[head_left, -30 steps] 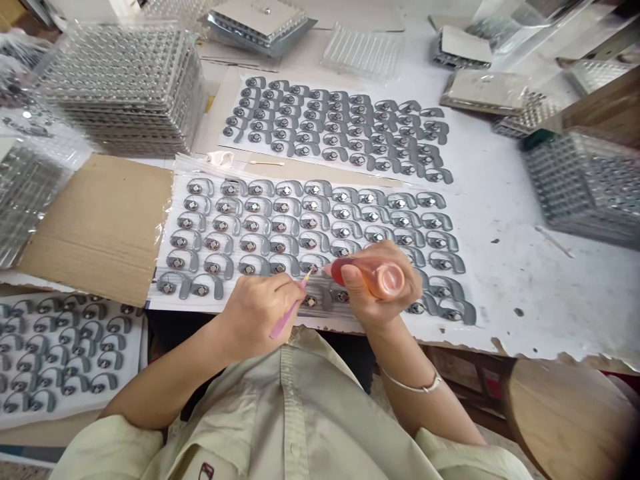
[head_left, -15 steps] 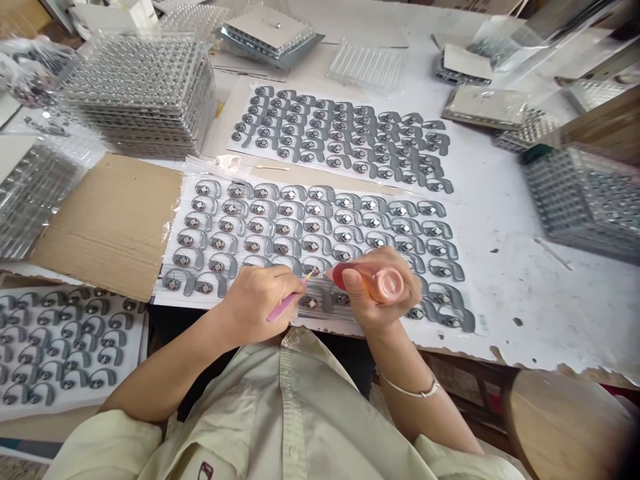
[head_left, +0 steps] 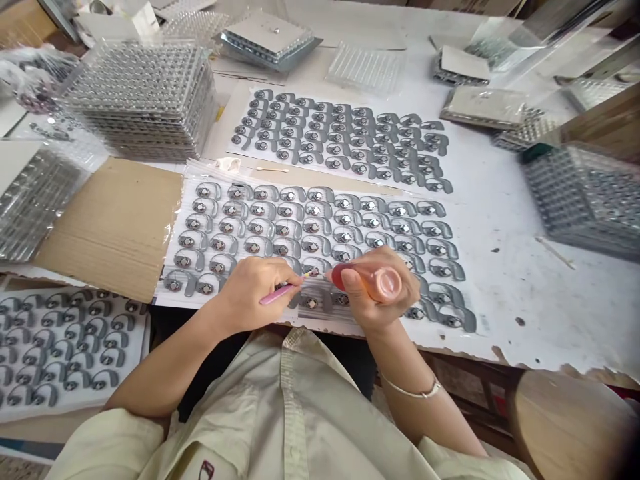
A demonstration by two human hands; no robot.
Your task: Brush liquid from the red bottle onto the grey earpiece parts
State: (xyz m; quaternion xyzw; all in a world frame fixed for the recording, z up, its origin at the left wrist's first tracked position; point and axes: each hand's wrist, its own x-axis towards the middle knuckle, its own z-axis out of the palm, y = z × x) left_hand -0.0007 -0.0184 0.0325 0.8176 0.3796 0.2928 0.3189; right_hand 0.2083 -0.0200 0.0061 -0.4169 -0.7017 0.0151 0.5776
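Observation:
My left hand [head_left: 257, 293] is closed around a thin pink-handled brush [head_left: 276, 294]. Its pale yellow tip points at a grey hook-shaped piece [head_left: 314, 265] with a shiny metal centre; whether they touch I cannot tell. My right hand [head_left: 387, 303] grips a clear squeeze bottle [head_left: 365, 277] of reddish-orange liquid, lying on its side with its nozzle toward the same piece. Beneath both hands, rows of similar grey pieces lie on a white sheet [head_left: 227, 183]. My hands cover some of the front rows.
A second sheet of grey pieces [head_left: 340, 133] lies behind, another [head_left: 65, 347] at lower left. Stacked clear trays [head_left: 140, 93] stand at back left, more [head_left: 590, 187] at right. Cardboard [head_left: 107, 227] lies left. Cotton swabs [head_left: 273, 169] rest on the table [head_left: 505, 287]. A round wooden stool [head_left: 570, 420] stands lower right.
The brush has swung from steep to flatter, and my left hand has moved slightly up. My right hand and the bottle stay nearly in place. The view has shifted a little.

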